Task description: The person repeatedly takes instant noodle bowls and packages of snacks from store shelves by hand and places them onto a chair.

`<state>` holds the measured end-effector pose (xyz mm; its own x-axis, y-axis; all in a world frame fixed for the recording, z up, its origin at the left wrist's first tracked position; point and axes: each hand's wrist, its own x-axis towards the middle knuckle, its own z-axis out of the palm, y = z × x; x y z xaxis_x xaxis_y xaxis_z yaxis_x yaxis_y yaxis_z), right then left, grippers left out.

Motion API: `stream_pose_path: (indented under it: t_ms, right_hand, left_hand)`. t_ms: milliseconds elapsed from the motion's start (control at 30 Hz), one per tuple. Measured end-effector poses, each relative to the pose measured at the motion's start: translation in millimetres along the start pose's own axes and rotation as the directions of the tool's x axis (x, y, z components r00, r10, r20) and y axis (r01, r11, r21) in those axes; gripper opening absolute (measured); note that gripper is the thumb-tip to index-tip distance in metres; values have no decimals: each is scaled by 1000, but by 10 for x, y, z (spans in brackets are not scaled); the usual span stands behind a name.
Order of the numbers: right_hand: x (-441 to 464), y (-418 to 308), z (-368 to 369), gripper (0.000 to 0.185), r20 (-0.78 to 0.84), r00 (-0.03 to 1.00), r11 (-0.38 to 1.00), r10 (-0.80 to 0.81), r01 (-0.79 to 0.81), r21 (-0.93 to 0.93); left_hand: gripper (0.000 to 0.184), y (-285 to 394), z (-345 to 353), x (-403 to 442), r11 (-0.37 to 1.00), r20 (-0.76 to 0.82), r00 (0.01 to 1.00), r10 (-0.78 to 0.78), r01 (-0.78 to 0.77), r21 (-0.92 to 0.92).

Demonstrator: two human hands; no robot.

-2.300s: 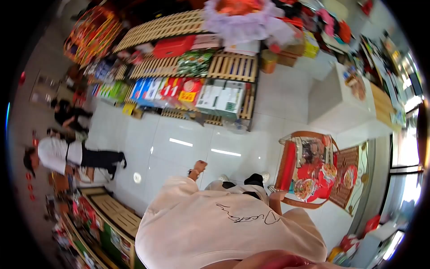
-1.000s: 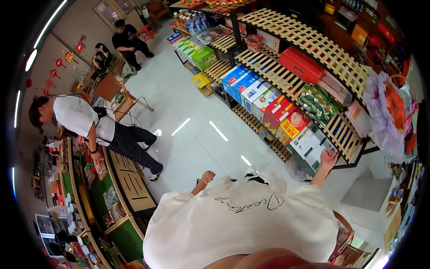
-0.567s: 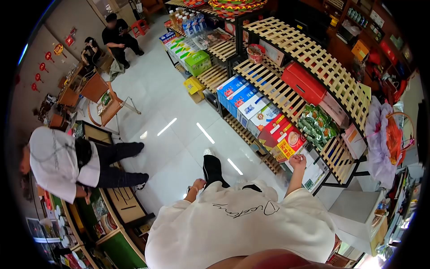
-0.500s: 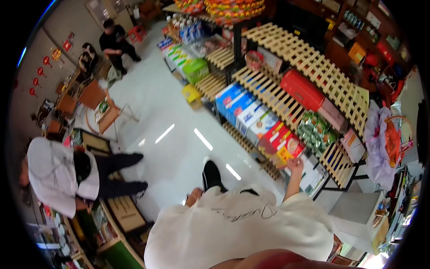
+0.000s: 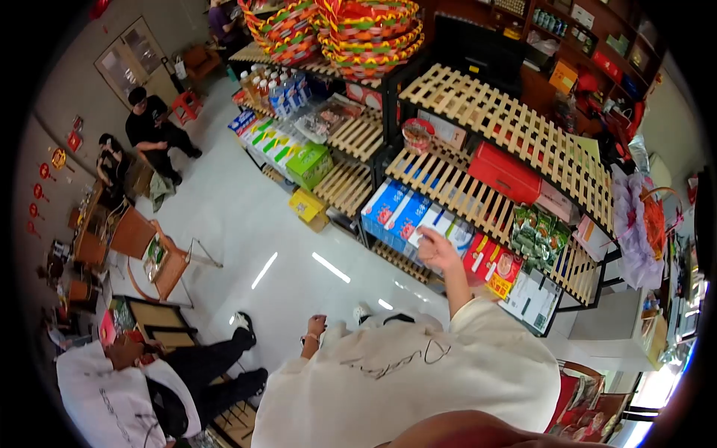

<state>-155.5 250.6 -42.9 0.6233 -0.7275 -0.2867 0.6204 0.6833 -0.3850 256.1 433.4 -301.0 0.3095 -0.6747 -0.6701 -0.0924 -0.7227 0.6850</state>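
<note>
My right hand (image 5: 439, 250) is raised in front of the lower shelf, over the white and blue cartons (image 5: 441, 224); its fingers are curled, and whether anything is between them is too small to tell. Left of it on the shelf stand blue boxes (image 5: 387, 205), and to its right are red boxes (image 5: 489, 261). Low near my body hangs my left hand (image 5: 317, 325), fingers curled, with a band at the wrist; what it holds, if anything, cannot be made out.
Slatted shelves (image 5: 508, 112) carry woven baskets (image 5: 370, 37), a red box (image 5: 504, 173) and green packets (image 5: 538, 237). A person in white (image 5: 127, 396) stands at lower left. Another person (image 5: 153, 131) sits farther back, near a wicker chair (image 5: 168, 269). A yellow box (image 5: 308, 207) lies on the floor.
The view has shifted along the shelves. My right hand has moved left, from the red boxes to the white and blue cartons. The person in white has turned and bent lower.
</note>
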Motion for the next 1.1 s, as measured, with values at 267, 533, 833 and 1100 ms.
stream_pose_path:
  t_ms: [267,533,833,1100]
  right_hand:
    - [559,145,300,29,87,994,998,61,-63,25]
    - [926,66,-953,27,-811,566,381,-146,789,482]
    - [1743,-694,-1465,29,-764,606,465,-221,754,464]
    - [2690,-2024,-870,14,-799,457,800,-392,598,-50]
  left_hand:
    - [26,194,-354,546,961,181,981,75,-120,251]
    - [34,173,-437,1175,673,492,849,190,-478,565]
    - [37,1624,-146,1812,601,607,721,333,-659,452]
    - [33,3818,968,2133,913,666,746,-10,278,-298]
